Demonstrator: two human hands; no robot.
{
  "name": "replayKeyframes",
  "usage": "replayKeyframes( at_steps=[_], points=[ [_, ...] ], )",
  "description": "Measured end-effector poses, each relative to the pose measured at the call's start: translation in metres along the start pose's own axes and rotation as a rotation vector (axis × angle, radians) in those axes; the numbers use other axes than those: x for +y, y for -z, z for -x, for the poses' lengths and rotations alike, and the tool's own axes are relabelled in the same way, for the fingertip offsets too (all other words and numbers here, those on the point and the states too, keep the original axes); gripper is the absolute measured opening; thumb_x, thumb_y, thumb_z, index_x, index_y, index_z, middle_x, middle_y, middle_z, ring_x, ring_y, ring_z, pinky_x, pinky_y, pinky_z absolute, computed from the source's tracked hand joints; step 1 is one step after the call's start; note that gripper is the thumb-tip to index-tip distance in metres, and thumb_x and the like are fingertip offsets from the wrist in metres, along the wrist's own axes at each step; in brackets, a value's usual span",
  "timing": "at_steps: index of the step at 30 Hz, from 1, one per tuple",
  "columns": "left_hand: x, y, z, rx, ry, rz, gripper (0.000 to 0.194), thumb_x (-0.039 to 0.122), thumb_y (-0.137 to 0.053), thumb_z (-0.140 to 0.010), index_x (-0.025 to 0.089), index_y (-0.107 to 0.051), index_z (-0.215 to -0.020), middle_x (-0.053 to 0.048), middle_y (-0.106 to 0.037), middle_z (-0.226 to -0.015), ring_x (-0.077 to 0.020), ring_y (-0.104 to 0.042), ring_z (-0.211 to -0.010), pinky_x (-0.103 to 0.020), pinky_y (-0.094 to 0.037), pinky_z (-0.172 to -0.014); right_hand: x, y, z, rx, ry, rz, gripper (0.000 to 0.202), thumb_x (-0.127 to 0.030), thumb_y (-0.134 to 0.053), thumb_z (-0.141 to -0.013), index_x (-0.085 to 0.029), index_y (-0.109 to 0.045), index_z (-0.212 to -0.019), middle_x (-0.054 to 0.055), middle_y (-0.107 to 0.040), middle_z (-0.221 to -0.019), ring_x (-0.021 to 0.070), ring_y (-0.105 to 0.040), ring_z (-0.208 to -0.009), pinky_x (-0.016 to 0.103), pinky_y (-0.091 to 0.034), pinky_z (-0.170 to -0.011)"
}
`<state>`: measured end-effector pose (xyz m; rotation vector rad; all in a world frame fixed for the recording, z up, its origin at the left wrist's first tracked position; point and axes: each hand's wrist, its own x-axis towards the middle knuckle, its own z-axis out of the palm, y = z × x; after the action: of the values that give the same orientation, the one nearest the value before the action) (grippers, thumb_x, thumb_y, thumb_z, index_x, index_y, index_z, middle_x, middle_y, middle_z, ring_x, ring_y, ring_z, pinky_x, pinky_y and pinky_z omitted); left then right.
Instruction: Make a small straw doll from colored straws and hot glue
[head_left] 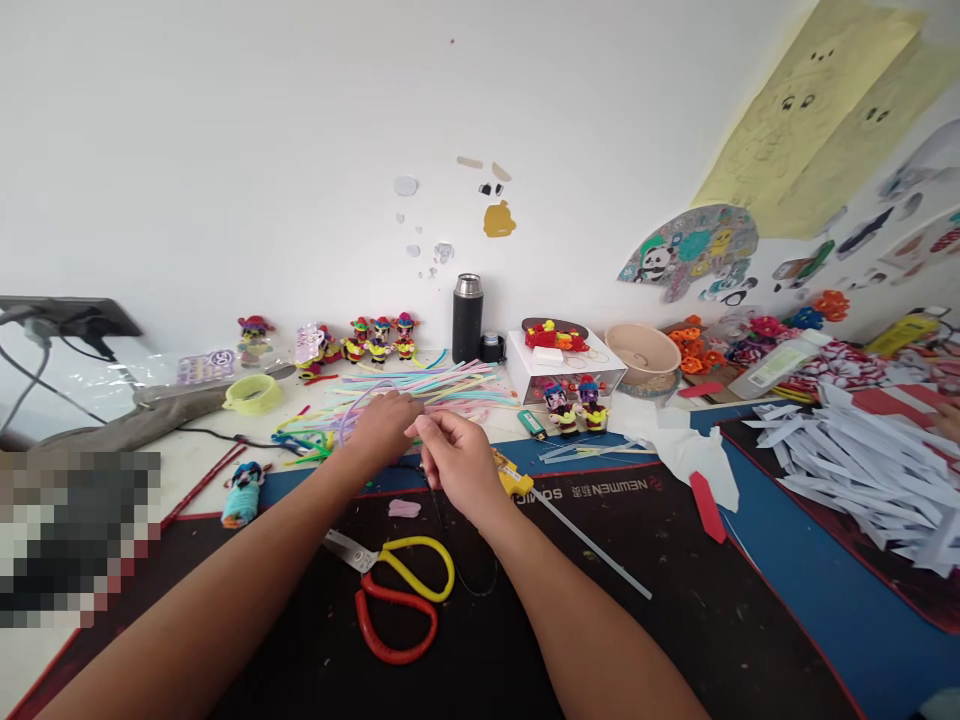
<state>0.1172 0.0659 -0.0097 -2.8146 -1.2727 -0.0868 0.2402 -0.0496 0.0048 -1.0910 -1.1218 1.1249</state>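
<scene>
1. While the left hand [386, 425] is lying out over the near edge of some pastel pipe cleaners [450, 380], the right hand [455, 460] is hovering just beside it, probably so that both are working at one spot.
2. Thumb and fingers are pressing close together in the right hand's narrow grip; whether something thin is sitting between them, one cannot tell. Knuckles are hiding the left hand's grip, so its state cannot be told either.
3. The pipe cleaners are lying in a loose pile on the counter [189, 462], presumably spreading out there for easy picking.
4. One pair of scissors [405, 580] is resting on the dark mat [675, 600], its handles facing the person, likely for quick grabbing. One glue gun [512, 478] is lying just beyond the right wrist, its one clear stick [600, 545] pointing away from the hands.
5. Two figures [577, 408] are standing before one white box [517, 368], and three more [381, 340] are standing together near the wall. One flask [468, 325], one tape roll [253, 393] and one pink piece [405, 509] are showing too; the pipe cleaners are overlapping too much for counting.
</scene>
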Motion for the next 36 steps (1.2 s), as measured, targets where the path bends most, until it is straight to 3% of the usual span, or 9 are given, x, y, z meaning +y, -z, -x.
replayKeyframes(
  at_steps=[5,10,14,21,23,26,28,32,36],
  points=[
    [0.005,0.002,-0.002,-0.011,-0.005,0.013,0.020,0.025,-0.054,-0.094,0.019,-0.071,-0.102,-0.015,-0.077,-0.102,-0.0341,-0.068,-0.102,-0.042,-0.045,-0.087,-0.001,-0.005,0.005,-0.044,-0.005,0.041,0.034,-0.048,-0.058,-0.099,-0.017,-0.072,-0.093,-0.007,-0.052,-0.055,0.0091,-0.048,-0.042,0.021,-0.036,-0.044],
    [0.004,0.000,-0.006,-0.008,-0.013,0.066,0.013,0.018,-0.059,-0.088,0.020,-0.071,-0.084,-0.016,-0.078,-0.097,-0.0352,-0.069,-0.103,-0.043,-0.046,-0.089,0.003,-0.007,0.007,-0.053,0.031,0.136,0.030,-0.044,-0.057,-0.102,-0.019,-0.072,-0.092,-0.006,-0.053,-0.055,0.0102,-0.050,-0.046,0.023,-0.038,-0.051],
    [-0.009,0.000,-0.014,0.031,0.025,0.152,0.017,0.015,-0.059,-0.083,0.023,-0.072,-0.075,-0.014,-0.080,-0.098,-0.0339,-0.069,-0.107,-0.041,-0.047,-0.094,0.006,-0.008,0.007,-0.071,0.041,0.203,0.029,-0.043,-0.057,-0.103,-0.021,-0.073,-0.092,-0.005,-0.056,-0.057,0.0118,-0.052,-0.051,0.023,-0.038,-0.053],
    [-0.040,0.014,-0.025,0.147,0.220,0.405,0.029,0.040,-0.056,-0.088,0.024,-0.078,-0.093,-0.008,-0.084,-0.097,-0.0278,-0.076,-0.090,-0.032,-0.055,-0.076,0.004,-0.009,0.009,-0.083,0.066,0.309,0.030,-0.043,-0.059,-0.102,-0.022,-0.072,-0.085,-0.003,-0.059,-0.060,0.0144,-0.054,-0.058,0.025,-0.037,-0.055],
    [-0.043,0.020,-0.025,0.240,0.294,0.598,0.033,0.045,-0.056,-0.088,0.021,-0.077,-0.095,-0.008,-0.084,-0.098,-0.0259,-0.075,-0.090,-0.032,-0.056,-0.077,0.005,-0.009,0.010,-0.088,0.066,0.310,0.029,-0.043,-0.059,-0.102,-0.022,-0.073,-0.087,-0.002,-0.060,-0.061,0.0147,-0.054,-0.059,0.025,-0.037,-0.056],
    [-0.042,0.032,-0.022,0.519,0.411,1.069,0.027,0.043,-0.063,-0.083,0.019,-0.073,-0.092,-0.008,-0.081,-0.092,-0.0231,-0.073,-0.086,-0.033,-0.057,-0.077,0.006,-0.008,0.010,-0.093,0.056,0.304,0.028,-0.043,-0.060,-0.102,-0.023,-0.073,-0.089,-0.003,-0.060,-0.062,0.0143,-0.054,-0.059,0.025,-0.037,-0.057],
    [-0.038,0.044,-0.016,0.665,0.397,1.209,0.023,0.039,-0.068,-0.083,0.018,-0.071,-0.093,-0.006,-0.080,-0.092,-0.0209,-0.071,-0.087,-0.033,-0.058,-0.082,0.008,-0.008,0.009,-0.096,0.048,0.301,0.028,-0.044,-0.060,-0.102,-0.023,-0.073,-0.089,-0.003,-0.059,-0.061,0.0137,-0.053,-0.057,0.025,-0.037,-0.056],
    [-0.021,0.073,0.010,0.839,0.292,1.107,0.029,0.040,-0.071,-0.087,0.017,-0.073,-0.104,-0.005,-0.079,-0.099,-0.0199,-0.069,-0.091,-0.033,-0.056,-0.085,0.012,-0.009,0.008,-0.094,0.022,0.254,0.030,-0.047,-0.061,-0.102,-0.022,-0.070,-0.088,-0.003,-0.058,-0.061,0.0123,-0.051,-0.053,0.024,-0.037,-0.053],
    [-0.003,0.084,0.042,0.779,0.225,0.648,0.021,0.043,-0.067,-0.090,0.025,-0.076,-0.096,-0.001,-0.078,-0.094,-0.0220,-0.070,-0.089,-0.035,-0.054,-0.088,0.012,-0.008,0.006,-0.076,-0.016,0.124,0.029,-0.049,-0.061,-0.101,-0.022,-0.068,-0.094,-0.005,-0.057,-0.060,0.0103,-0.049,-0.046,0.023,-0.038,-0.048]
  ],
)
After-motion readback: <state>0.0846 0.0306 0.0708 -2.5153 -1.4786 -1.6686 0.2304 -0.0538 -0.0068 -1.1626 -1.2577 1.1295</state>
